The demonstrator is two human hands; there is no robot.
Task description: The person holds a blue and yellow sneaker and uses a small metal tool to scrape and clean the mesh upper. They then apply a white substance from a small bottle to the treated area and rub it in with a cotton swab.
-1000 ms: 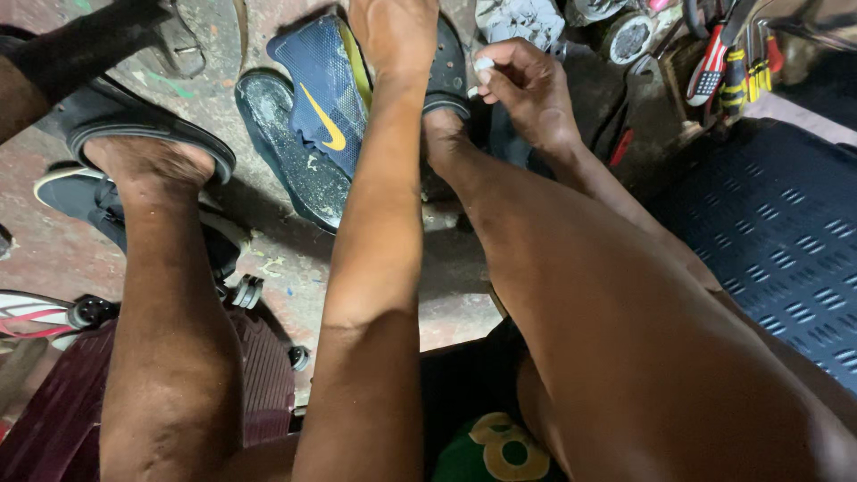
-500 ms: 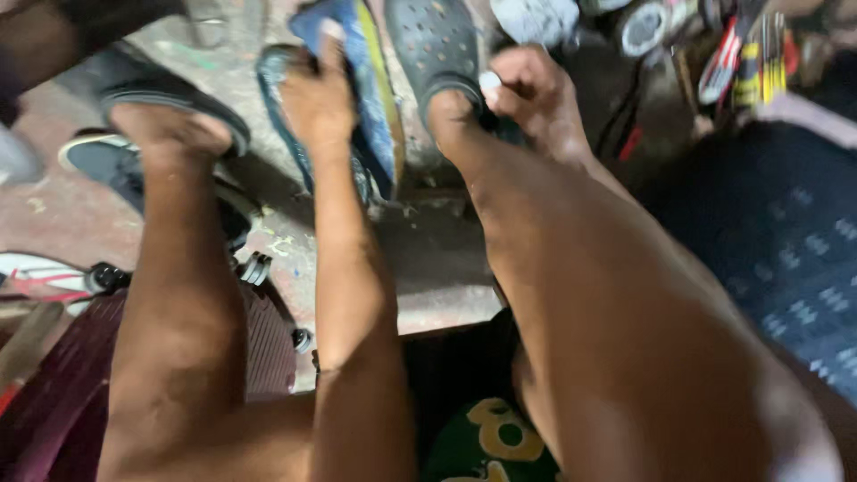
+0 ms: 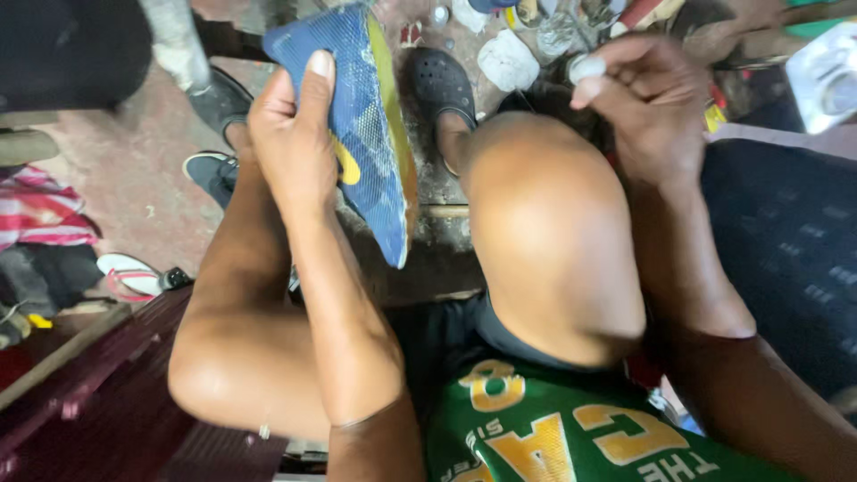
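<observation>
The left hand [image 3: 299, 143] has lifted the blue shoe [image 3: 361, 116] off the floor, nearer to the camera — the right hand [image 3: 647, 107] has risen to the knee.

Shoe-repair workshop, worn sandals [image 3: 134, 275] on stained floor [image 3: 134, 178], cluttered tools and rags [image 3: 506, 59]

Reddish floor [image 3: 134, 178] (black clog [image 3: 439, 85], rags [image 3: 506, 58])

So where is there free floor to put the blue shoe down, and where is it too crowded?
Left hand holds the blue shoe. The free patch is the reddish floor, bordered by the striped cloth, the white sandal and the dark shoe. Near the right hand, the top edge is crowded with rags and small items.
</observation>
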